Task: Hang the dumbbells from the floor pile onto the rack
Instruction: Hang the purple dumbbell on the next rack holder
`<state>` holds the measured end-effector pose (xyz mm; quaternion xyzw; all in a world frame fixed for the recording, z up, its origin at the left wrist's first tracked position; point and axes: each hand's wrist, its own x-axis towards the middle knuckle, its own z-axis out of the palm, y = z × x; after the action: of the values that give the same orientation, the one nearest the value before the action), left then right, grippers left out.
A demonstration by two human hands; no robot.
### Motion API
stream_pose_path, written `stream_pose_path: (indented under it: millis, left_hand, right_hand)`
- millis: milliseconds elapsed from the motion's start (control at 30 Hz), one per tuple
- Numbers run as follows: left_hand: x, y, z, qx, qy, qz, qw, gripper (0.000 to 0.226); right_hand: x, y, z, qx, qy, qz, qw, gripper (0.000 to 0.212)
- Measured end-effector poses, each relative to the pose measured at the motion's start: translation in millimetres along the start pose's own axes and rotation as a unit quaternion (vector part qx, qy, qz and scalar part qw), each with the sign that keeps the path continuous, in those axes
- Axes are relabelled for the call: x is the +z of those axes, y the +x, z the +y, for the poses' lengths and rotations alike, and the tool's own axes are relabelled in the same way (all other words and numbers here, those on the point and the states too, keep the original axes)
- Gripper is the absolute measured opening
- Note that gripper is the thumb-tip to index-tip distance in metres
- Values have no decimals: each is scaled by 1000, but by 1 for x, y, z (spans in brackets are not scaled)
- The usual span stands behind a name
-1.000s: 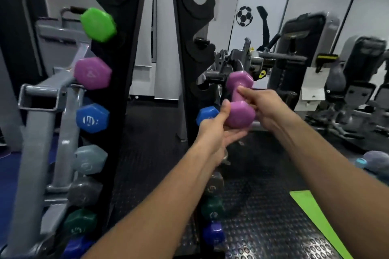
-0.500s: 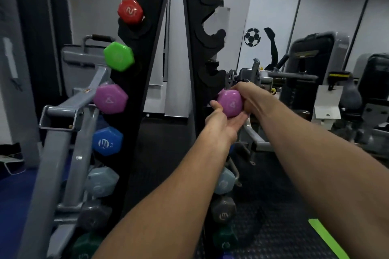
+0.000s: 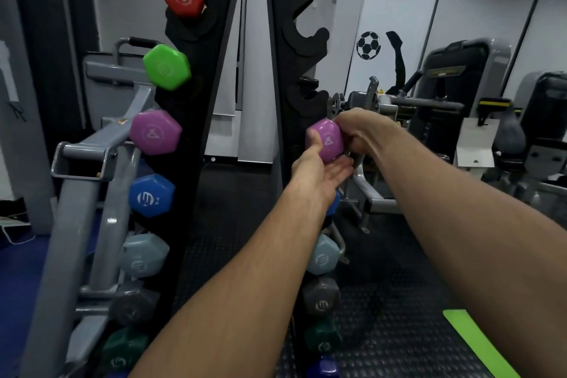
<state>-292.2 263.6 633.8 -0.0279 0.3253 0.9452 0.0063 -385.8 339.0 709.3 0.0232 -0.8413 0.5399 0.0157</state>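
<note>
Both forearms are bare to the frame's edge; the left hand (image 3: 319,173) and right hand (image 3: 357,129) wear nothing.

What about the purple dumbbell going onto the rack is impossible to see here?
- Head view: purple dumbbell handle and far head, hidden by right hand.
- Whether it sits in the rack notch: left hand covers it.
- Bottom dumbbells, cut off by the frame edge.
</note>
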Motion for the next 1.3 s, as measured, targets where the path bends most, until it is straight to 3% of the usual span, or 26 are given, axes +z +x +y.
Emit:
stream_pose_path:
  millis: [133,333,567,800,1067,1200,1300]
  left_hand:
    - [1,-2,-11,28,4,16,999,59]
    - [4,-7,-4,7,40,-1,999,77]
    - [-25,-13,9,8,148,-1,989,87]
    - [-65,-25,6,152,269,81,948,54]
    - [-125,-45,-21,214,340,122,908,34]
    - [-176,-56,-47,175,384,155,893,36]
    - [-228,-65,-74,108,409,165,891,38]
  right_hand:
    - [4,1,6,-39,-19,0,999,15]
    - [-1,-3,4,-55,-61,-10,997,14]
    - [0,-34,22,-75,132,-32,988,16]
    - [8,-74,54,-111,161,48,979,28]
    - [22,-98,139,-139,162,131,968,31]
    - [44,-131,201,-126,157,164,966,7]
    - [73,-154,256,-93,129,128,979,6]
